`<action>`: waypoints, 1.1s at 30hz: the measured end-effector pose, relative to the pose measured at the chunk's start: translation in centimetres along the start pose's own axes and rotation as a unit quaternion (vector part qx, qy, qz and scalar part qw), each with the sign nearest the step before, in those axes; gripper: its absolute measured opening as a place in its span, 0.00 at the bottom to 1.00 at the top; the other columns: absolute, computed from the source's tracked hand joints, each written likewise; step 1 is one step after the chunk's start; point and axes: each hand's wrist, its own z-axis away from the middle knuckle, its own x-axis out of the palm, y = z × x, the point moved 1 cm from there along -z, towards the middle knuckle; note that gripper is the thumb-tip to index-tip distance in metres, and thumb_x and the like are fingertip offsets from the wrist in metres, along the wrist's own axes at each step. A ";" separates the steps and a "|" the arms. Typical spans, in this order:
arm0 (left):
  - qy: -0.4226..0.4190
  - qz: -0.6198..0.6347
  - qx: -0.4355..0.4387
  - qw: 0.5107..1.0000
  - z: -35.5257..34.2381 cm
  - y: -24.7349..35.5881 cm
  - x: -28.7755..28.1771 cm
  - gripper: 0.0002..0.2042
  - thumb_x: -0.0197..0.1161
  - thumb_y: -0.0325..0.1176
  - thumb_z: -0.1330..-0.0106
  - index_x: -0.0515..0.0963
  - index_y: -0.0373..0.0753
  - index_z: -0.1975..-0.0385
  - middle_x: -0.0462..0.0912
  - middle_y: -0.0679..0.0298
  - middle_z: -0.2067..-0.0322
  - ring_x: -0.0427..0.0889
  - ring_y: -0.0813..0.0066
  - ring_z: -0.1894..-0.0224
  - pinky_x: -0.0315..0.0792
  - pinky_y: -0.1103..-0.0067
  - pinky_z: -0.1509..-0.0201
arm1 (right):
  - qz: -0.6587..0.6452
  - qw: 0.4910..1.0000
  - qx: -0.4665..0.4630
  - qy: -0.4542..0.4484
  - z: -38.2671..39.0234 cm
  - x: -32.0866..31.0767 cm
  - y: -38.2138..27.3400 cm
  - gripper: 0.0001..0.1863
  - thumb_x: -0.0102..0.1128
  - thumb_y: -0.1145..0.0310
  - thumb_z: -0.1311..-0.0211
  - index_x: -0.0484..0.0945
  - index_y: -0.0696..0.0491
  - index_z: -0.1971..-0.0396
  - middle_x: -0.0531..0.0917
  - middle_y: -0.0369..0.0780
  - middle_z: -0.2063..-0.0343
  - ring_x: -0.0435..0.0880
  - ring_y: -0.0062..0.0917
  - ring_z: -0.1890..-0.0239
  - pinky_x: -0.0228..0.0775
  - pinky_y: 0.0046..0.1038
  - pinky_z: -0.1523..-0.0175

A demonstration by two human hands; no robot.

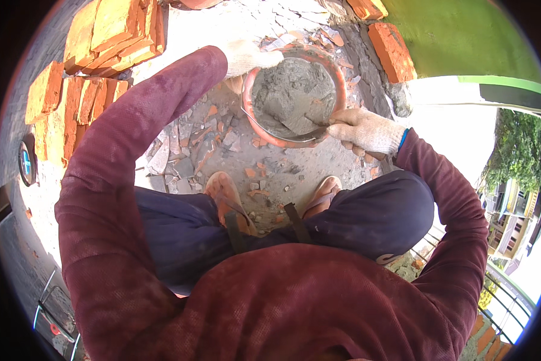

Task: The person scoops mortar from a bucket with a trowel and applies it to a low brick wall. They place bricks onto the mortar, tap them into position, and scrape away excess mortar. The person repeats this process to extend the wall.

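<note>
A round orange-red bucket of wet grey mortar stands on the ground in front of my feet. My left hand, in a pale knitted glove, grips the bucket's far left rim, its thumb lying over the edge. At the near right rim my right hand, gloved the same way, is closed around a trowel. The trowel's blade lies in the mortar, coated in grey; its handle is hidden by my fingers. A thin wire handle hangs at the bucket's left side.
Stacked orange bricks stand at the far left, with more bricks beneath them. Another brick rests by a green wall at the far right. Broken brick pieces litter the ground around my sandalled feet.
</note>
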 end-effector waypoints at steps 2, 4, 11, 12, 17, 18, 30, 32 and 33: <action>-0.015 -0.002 0.004 1.000 -0.3 0.5 -0.1 0.31 0.67 0.59 0.32 0.84 0.36 0.45 0.88 0.55 0.59 0.85 0.67 0.58 0.78 0.71 0.51 | -0.046 0.999 -0.003 -0.010 -0.2 0.5 0.8 0.27 0.55 0.49 0.21 0.75 0.51 0.32 0.75 0.34 0.72 0.77 0.18 0.78 0.75 0.26 0.77; -0.045 -0.043 -0.006 0.998 -0.8 -0.5 -0.5 0.29 0.63 0.58 0.27 0.85 0.35 0.45 0.88 0.56 0.57 0.83 0.68 0.61 0.78 0.71 0.54 | -0.071 0.997 -0.025 0.005 0.1 0.8 2.0 0.28 0.55 0.48 0.21 0.75 0.50 0.32 0.74 0.33 0.72 0.76 0.17 0.79 0.75 0.25 0.77; -0.101 0.162 -0.062 0.980 -1.2 -4.4 -1.8 0.32 0.65 0.56 0.28 0.75 0.38 0.35 0.86 0.54 0.50 0.86 0.65 0.53 0.81 0.69 0.49 | -0.193 0.976 -0.098 0.014 0.5 -0.1 6.7 0.29 0.59 0.45 0.24 0.76 0.49 0.33 0.75 0.30 0.71 0.75 0.15 0.75 0.71 0.22 0.75; -0.112 0.184 -0.076 0.974 -0.7 -5.3 -2.1 0.32 0.65 0.56 0.27 0.75 0.38 0.34 0.86 0.54 0.50 0.86 0.65 0.52 0.81 0.69 0.48 | -0.214 0.970 -0.109 0.040 1.1 -0.2 6.7 0.27 0.60 0.47 0.24 0.78 0.50 0.36 0.75 0.30 0.72 0.74 0.13 0.76 0.68 0.20 0.76; -0.189 0.263 -0.124 0.938 -1.1 -7.7 -3.7 0.32 0.64 0.55 0.26 0.72 0.38 0.31 0.85 0.57 0.47 0.86 0.66 0.50 0.81 0.70 0.45 | -0.268 0.941 -0.179 0.107 3.5 -0.7 12.6 0.25 0.62 0.52 0.25 0.79 0.55 0.40 0.77 0.31 0.72 0.74 0.12 0.75 0.67 0.20 0.74; -0.202 0.258 -0.133 0.935 -0.9 -7.6 -4.1 0.32 0.64 0.54 0.26 0.71 0.38 0.31 0.84 0.57 0.46 0.86 0.67 0.49 0.81 0.70 0.45 | -0.279 0.933 -0.186 0.126 4.7 -0.5 14.2 0.23 0.62 0.52 0.25 0.81 0.55 0.42 0.77 0.31 0.72 0.74 0.13 0.74 0.69 0.22 0.72; -0.096 0.169 -0.100 0.976 -1.7 -4.0 -2.2 0.20 0.55 0.48 0.19 0.78 0.34 0.48 0.82 0.68 0.68 0.78 0.82 0.72 0.71 0.81 0.66 | -0.155 0.800 0.048 0.578 11.9 4.7 27.7 0.20 0.62 0.67 0.32 0.77 0.61 0.45 0.81 0.40 0.70 0.86 0.31 0.64 0.77 0.37 0.58; -0.087 0.143 -0.088 0.982 -2.3 -3.0 -1.6 0.19 0.55 0.48 0.19 0.78 0.34 0.50 0.80 0.70 0.68 0.76 0.83 0.71 0.70 0.83 0.65 | 0.051 0.753 0.092 0.650 10.3 5.1 28.9 0.17 0.64 0.69 0.34 0.78 0.59 0.48 0.83 0.44 0.69 0.86 0.36 0.63 0.77 0.37 0.57; -0.079 0.129 -0.085 0.985 -2.2 -2.7 -1.8 0.19 0.56 0.48 0.19 0.78 0.34 0.51 0.80 0.70 0.68 0.76 0.84 0.70 0.69 0.83 0.65 | 0.153 0.718 0.108 0.670 9.6 4.7 28.2 0.16 0.65 0.70 0.35 0.78 0.58 0.49 0.83 0.46 0.68 0.87 0.38 0.62 0.77 0.38 0.56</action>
